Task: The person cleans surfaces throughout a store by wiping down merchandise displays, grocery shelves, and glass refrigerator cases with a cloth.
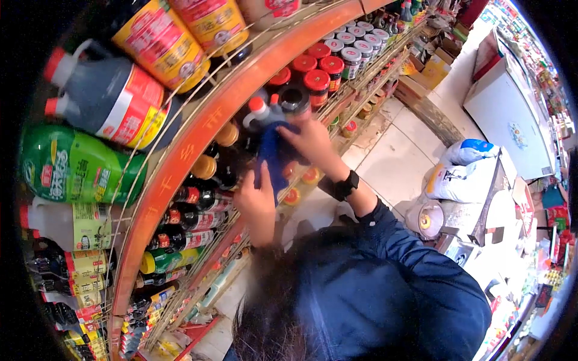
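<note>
Blue cloth (pixel 272 159) between the hands. Right hand (pixel 314 143): thumb over cloth, fingers closed on it. Left hand (pixel 255 201): fingers at cloth's edge, grip can't be told. Dark-lidded jar (pixel 295 98) just beyond right fingers; red-lidded jars (pixel 317 80) past it.

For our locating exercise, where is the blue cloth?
The blue cloth is just left of the head view's centre, between left hand and right hand, below red-lidded jars.

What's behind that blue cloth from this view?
Just past the upper end of the blue cloth, a red-capped container and a dark-topped jar partly show. Whatever lies directly behind the cloth is covered, so I can't tell.
</note>
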The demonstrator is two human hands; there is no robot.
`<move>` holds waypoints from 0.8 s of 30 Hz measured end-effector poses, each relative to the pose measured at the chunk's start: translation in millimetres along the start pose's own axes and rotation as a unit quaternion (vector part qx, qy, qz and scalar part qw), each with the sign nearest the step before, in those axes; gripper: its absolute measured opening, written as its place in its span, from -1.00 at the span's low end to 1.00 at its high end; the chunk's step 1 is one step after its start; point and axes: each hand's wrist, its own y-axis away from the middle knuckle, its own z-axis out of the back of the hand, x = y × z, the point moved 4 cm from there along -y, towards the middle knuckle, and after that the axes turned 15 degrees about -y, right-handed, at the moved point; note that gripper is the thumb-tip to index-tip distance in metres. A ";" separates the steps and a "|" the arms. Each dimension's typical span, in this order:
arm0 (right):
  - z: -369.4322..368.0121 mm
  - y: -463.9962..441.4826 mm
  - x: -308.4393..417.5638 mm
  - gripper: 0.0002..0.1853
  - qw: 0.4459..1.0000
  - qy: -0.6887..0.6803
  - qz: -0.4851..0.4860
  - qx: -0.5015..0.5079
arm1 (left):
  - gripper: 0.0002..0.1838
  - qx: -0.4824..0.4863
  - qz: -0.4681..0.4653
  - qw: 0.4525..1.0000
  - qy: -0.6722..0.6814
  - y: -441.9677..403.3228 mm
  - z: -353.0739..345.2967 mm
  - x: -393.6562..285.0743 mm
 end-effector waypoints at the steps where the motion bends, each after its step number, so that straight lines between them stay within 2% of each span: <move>1: 6.6 1.0 -6.5 -0.52 1.000 -0.015 0.007 0.006 | -0.59 0.019 0.018 1.000 -0.012 2.6 -4.3 -4.3; 2: 14.1 1.0 -14.9 -0.52 1.000 -0.019 0.008 0.009 | -0.58 0.039 0.038 0.998 -0.024 6.2 -9.3 -10.4; 4: 28.9 -1.6 -36.2 -0.46 0.996 0.053 -0.036 0.055 | -0.53 0.021 0.042 0.999 -0.013 11.3 -18.7 -28.8; 5: 40.2 -3.7 -48.5 -0.54 0.989 0.091 -0.061 0.097 | -0.52 0.050 0.047 0.997 -0.040 14.6 -28.2 -36.7; 6: 54.3 -6.5 -56.4 -0.54 0.990 0.087 -0.057 0.097 | -0.50 0.077 0.052 0.993 -0.066 17.3 -40.2 -44.0; 7: 67.6 -7.6 -66.2 -0.54 0.990 0.081 -0.060 0.101 | -0.49 0.040 0.026 0.998 -0.048 17.8 -47.9 -56.1; 8: 81.8 -8.1 -76.4 -0.53 0.989 0.076 -0.066 0.107 | -0.47 0.117 0.055 0.991 -0.019 22.4 -59.7 -63.9; 10: 113.6 -8.0 -99.7 -0.49 0.988 0.036 -0.105 0.110 | -0.46 0.148 0.009 0.984 0.099 18.9 -73.4 -96.3; 11: 127.8 -7.5 -114.8 -0.51 0.986 -0.028 -0.093 0.134 | -0.50 0.283 0.005 0.955 0.085 19.1 -78.7 -108.1; 12: 144.2 -11.2 -126.5 -0.51 0.980 -0.090 -0.078 0.157 | -0.54 0.352 -0.011 0.927 0.132 33.8 -120.0 -91.2; 13: 157.3 -14.7 -137.8 -0.51 0.962 -0.067 -0.109 0.242 | -0.54 0.404 -0.029 0.899 0.167 34.4 -123.4 -104.2; 14: 174.1 -18.5 -145.2 -0.51 0.962 -0.067 -0.106 0.244 | -0.51 0.455 -0.047 0.866 0.201 36.2 -125.3 -117.6; 15: 187.7 -17.2 -145.7 -0.50 0.950 -0.092 -0.074 0.288 | -0.48 0.516 0.014 0.820 0.246 42.9 -127.4 -126.2; 16: 199.6 -16.9 -136.0 -0.50 0.935 -0.117 -0.045 0.332 | -0.50 0.525 -0.033 0.818 0.234 45.2 -131.2 -129.6; 17: 213.6 -19.3 -135.1 -0.48 0.917 -0.021 -0.094 0.387 | -0.52 0.526 -0.076 0.816 0.226 45.7 -136.4 -127.9; 18: 219.6 -16.9 -149.6 -0.48 0.914 -0.022 -0.094 0.393 | -0.54 0.526 -0.119 0.814 0.218 46.2 -140.0 -128.8; 20: 220.0 -9.5 -179.8 -0.50 0.865 -0.004 -0.033 0.500 | -0.59 0.504 -0.086 0.849 0.130 33.2 -122.6 -142.8; 21: 221.9 -13.7 -179.4 -0.56 0.855 -0.022 -0.039 0.517 | -0.61 0.458 -0.095 0.877 0.107 25.2 -115.4 -146.5; 22: 224.3 -22.0 -166.6 -0.56 0.853 -0.024 -0.039 0.520 | -0.61 0.396 -0.096 0.900 0.156 11.8 -101.0 -160.8; 24: 231.2 -56.6 -130.7 -0.62 0.905 -0.005 -0.034 0.424 | -0.63 0.244 -0.132 0.958 0.070 -20.4 -75.8 -178.8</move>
